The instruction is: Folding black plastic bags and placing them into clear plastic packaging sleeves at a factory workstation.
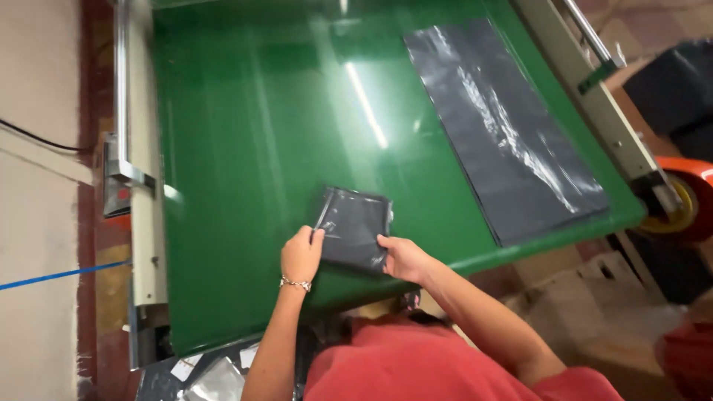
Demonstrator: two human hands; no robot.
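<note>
A small dark grey plastic-wrapped packet (354, 225) lies on the green conveyor belt (252, 148) near its front edge. My left hand (301, 255), with a bracelet on the wrist, pinches the packet's left near corner. On the other side, my right hand (401, 257) grips its right near edge. Both hands hold the packet flat against the belt.
A long sheet of dark grey plastic film (501, 126) lies on the belt's right side. Metal side rails (137, 171) frame the belt left and right. An orange wheel (687, 200) and black bags sit at the right. Loose packets lie on the floor at the lower left.
</note>
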